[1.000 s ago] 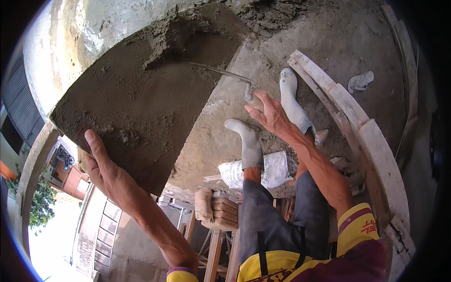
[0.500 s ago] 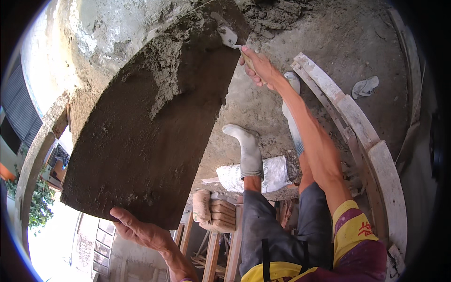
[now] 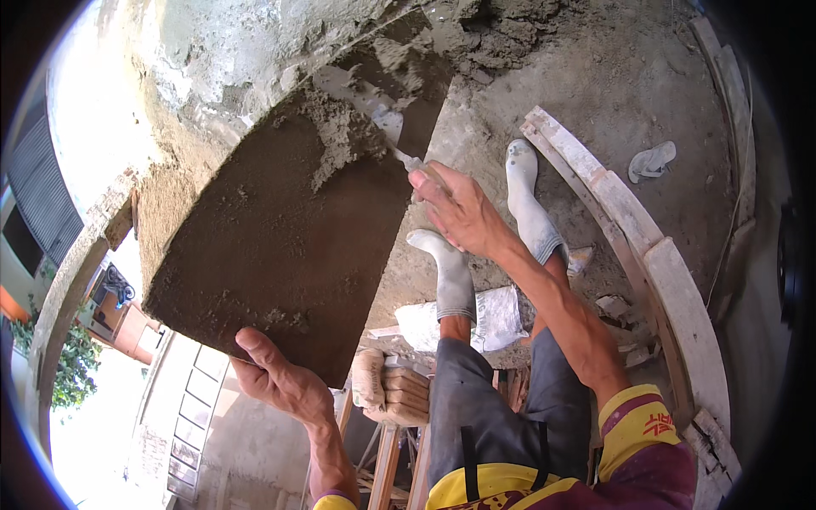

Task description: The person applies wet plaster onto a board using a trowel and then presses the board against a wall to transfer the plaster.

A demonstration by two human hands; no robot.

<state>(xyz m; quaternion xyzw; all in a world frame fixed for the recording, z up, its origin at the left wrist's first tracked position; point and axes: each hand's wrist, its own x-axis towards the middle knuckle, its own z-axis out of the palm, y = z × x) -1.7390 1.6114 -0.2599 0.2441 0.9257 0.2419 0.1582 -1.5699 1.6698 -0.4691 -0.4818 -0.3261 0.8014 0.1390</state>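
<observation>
And here the left hand (image 3: 285, 387) has the near edge of the board (image 3: 340, 246), thumb laid over the top, the other fingers mostly tucked out of sight below, so their exact hold can't be made out! Up and to the right of it, the right hand (image 3: 459, 208) is curled snugly round the handle of a trowel (image 3: 389, 126), the palm covering much of the grip. The blade is a tougher call: its far end blurs into the mortar (image 3: 336, 140), and the tip can't be picked out. What a line that trowel takes, handle toward the right hand, blade running away up and to the left across the board. The board itself lies between the hands and the wall (image 3: 195, 59), its long axis climbing from the left hand up and rightward, its far end so smeared that contact with the wall can't be judged. Down below the right hand, a white boot (image 3: 450, 276) on the near foot, and beside it a white sack (image 3: 497, 319), partly behind the leg, its faint print too small to read. Nearer the body, red lettering crosses the yellow cuff of the right sleeve (image 3: 637, 425), partly lost in the folds!
</observation>
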